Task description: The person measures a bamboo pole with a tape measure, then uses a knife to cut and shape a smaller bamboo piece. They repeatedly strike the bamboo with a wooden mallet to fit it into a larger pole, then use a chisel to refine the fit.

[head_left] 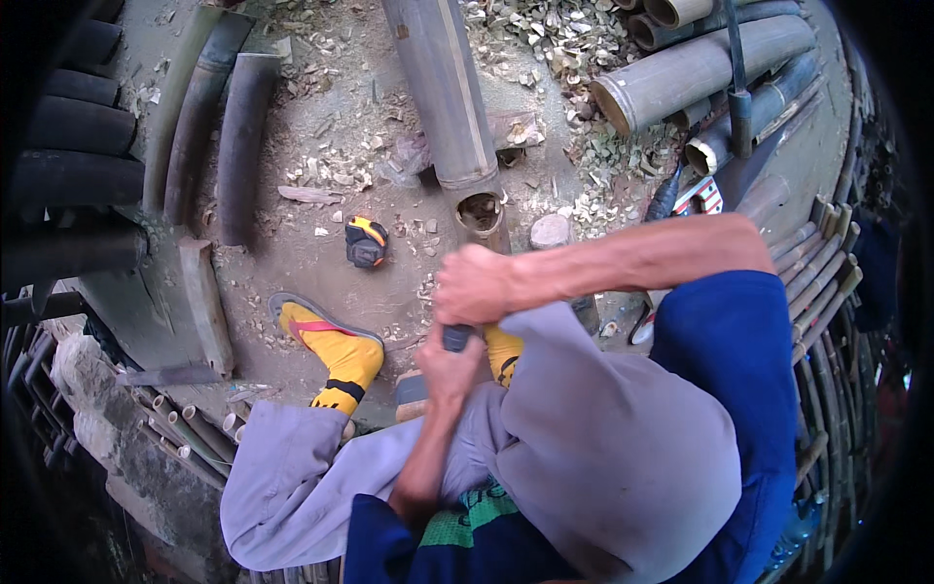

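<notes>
By the bamboo tube, curled hands grip a dark handle.

The right forearm runs almost level across the right of centre, from a sharply bent elbow in the right part of the frame, to the right hand at the centre, whose back faces up and whose fingers look curled in, their tips hidden. Rising from the lower middle, the left forearm stands steep and leans slightly right, its left hand closed in a fist just below the right one.
</notes>
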Tool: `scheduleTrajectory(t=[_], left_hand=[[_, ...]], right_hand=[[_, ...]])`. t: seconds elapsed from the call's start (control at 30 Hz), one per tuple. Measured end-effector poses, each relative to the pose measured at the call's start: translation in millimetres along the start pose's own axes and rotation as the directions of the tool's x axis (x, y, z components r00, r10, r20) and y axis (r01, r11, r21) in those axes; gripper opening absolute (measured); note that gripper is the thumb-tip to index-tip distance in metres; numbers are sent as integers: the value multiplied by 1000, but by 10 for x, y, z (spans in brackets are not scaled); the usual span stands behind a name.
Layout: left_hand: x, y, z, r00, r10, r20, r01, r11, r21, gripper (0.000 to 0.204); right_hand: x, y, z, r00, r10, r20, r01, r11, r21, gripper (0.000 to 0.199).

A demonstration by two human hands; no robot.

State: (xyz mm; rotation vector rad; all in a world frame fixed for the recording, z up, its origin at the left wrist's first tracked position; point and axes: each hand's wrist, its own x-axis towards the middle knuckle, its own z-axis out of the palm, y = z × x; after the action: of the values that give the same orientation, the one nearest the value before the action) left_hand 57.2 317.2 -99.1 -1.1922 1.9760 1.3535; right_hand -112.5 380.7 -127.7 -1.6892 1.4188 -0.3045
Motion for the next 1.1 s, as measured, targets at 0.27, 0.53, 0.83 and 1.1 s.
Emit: scheduleTrajectory(t=[0.27, 0.53, 0.83, 1.1], left_hand=[[973, 865, -1226, 882, 257, 394, -467, 574, 672, 29], [1506, 2278, -918, 478, 321, 818, -804, -216, 555, 17], [705, 933, -1313, 874, -55, 482, -158, 907, 391, 35], [-26, 838, -251, 460, 797, 392, -871, 490, 26, 73]], right_hand=[[159, -3, -258, 752, 463, -468, -286, 870, 402, 30], [91, 166, -108, 89, 700, -709, -41, 714, 699, 24], [-510, -538, -64, 230, 426, -875, -219, 899, 380, 64], [-848, -779, 362, 215, 924, -316, 329, 236, 914, 52]])
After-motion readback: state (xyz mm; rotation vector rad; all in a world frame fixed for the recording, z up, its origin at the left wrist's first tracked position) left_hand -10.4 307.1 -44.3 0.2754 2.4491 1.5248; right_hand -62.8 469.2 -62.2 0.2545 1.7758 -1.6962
